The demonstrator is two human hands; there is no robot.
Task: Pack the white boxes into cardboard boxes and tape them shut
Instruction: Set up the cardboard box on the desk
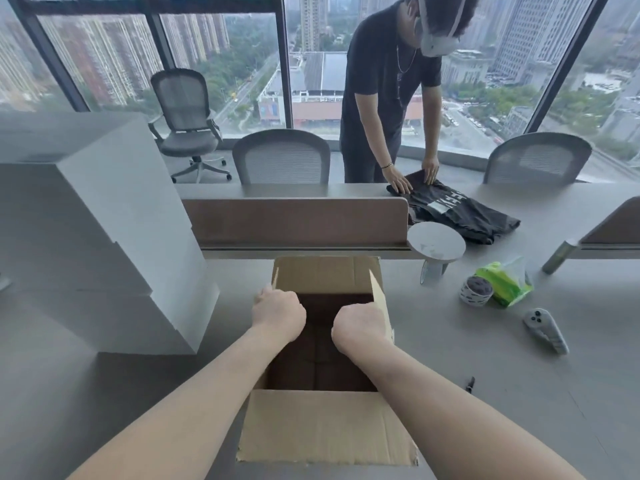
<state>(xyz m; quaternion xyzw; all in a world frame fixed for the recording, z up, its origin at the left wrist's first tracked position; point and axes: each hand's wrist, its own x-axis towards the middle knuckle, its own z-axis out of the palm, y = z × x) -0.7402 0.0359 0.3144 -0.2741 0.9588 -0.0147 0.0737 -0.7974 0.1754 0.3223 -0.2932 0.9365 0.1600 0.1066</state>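
On the grey desk [519,393] directly ahead, an open cardboard box [325,427] stands with its near flap folded out flat and its inside dark. The left hand [278,315] has its fingers curled round the left side flap, and the right hand [360,327] grips the right side flap. A stack of white boxes [104,237] sits just left of it. A tape roll [476,292], a green packet [507,282] and a phone [547,330] lie to the right. Across the divider, another person [388,81] presses a black garment [457,209].
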